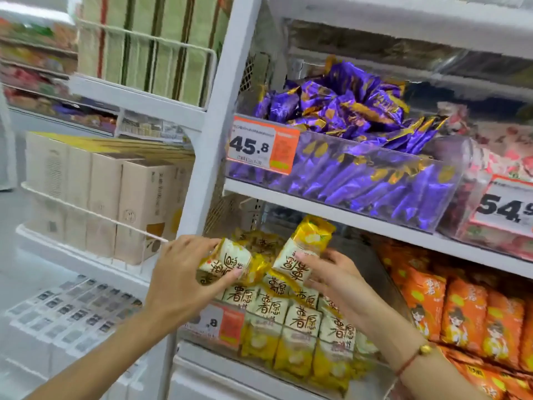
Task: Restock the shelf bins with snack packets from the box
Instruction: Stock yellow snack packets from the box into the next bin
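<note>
A clear bin (202, 339) on the lower shelf holds several yellow-and-white snack packets (302, 321) standing in rows. Above them, my left hand (184, 281) grips one yellow-and-white packet (230, 262) lying sideways. My right hand (334, 280) holds another packet (302, 249) upright, thumb across its front. Both packets hover over the bin's back rows. The box is out of view.
The shelf above carries a clear bin of purple packets (346, 157) with a 45.8 price tag (261, 144). Orange packets (461, 321) fill the neighbouring bin on the right. Beige cartons (109, 197) behind a wire rail stand on the left rack.
</note>
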{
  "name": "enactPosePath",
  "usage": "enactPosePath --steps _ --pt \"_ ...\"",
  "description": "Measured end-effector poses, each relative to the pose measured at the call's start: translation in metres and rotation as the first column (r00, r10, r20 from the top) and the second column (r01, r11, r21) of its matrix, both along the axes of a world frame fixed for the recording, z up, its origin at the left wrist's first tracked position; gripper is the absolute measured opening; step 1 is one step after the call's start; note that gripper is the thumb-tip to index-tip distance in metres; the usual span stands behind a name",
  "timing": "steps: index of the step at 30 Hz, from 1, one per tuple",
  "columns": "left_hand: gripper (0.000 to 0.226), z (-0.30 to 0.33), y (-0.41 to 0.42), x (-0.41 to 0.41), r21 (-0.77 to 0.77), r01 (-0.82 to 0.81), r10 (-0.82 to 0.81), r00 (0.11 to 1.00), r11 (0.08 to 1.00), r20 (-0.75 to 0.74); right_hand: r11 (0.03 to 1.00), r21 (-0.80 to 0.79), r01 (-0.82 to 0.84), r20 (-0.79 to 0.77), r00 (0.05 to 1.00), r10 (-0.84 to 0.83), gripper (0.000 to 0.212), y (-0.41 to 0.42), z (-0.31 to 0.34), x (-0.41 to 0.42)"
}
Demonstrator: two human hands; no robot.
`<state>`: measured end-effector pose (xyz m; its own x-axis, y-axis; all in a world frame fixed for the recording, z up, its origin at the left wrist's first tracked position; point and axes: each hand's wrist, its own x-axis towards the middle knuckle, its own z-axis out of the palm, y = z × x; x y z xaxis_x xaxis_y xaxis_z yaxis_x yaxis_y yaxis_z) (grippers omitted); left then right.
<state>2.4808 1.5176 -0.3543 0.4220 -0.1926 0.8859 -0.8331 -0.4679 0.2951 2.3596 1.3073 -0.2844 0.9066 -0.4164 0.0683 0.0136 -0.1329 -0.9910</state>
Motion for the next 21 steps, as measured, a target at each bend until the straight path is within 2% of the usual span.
enactPosePath --steps 2,6,7,9,11,16,18,21 --pt "0.058 -0.006 0.006 0.009 0.046 0.004 -0.008 0.996 0.999 0.093 0.996 -0.084 0.004 -0.054 0.999 -0.009 0.052 0.000 -0.001 0.019" --pt "0.059 -0.016 0.010 0.014 0.067 0.007 -0.013 0.996 0.998 0.087 0.984 -0.176 0.016 -0.136 0.990 -0.040 0.052 -0.007 0.003 0.048" --pt "0.058 -0.018 0.008 0.013 0.054 0.010 -0.014 0.997 0.998 0.079 0.978 -0.209 0.020 -0.149 0.987 -0.052 0.060 -0.011 0.004 0.052" --pt "0.057 -0.020 0.004 0.009 0.019 0.014 -0.015 0.998 1.000 0.060 0.967 -0.249 0.048 -0.197 0.975 -0.100 0.088 -0.016 0.005 0.055" --pt "0.057 -0.023 0.001 0.007 -0.002 0.022 -0.022 0.999 1.000 0.047 0.975 -0.207 0.083 -0.209 0.970 -0.127 0.101 -0.022 0.002 0.055" --pt "0.057 -0.020 0.005 0.010 -0.012 0.047 -0.046 0.995 0.999 0.089 0.975 0.156 0.157 -0.069 0.987 -0.147 0.060 -0.022 -0.001 0.060" --pt "0.058 -0.016 0.008 0.013 -0.029 0.054 -0.051 0.993 0.998 0.106 0.971 0.129 0.200 -0.055 0.979 -0.194 0.057 -0.022 -0.005 0.066" --pt "0.062 -0.011 0.011 0.019 -0.068 0.068 -0.062 0.994 0.995 0.091 0.966 -0.091 0.243 -0.065 0.966 -0.250 0.067 -0.015 -0.009 0.074"
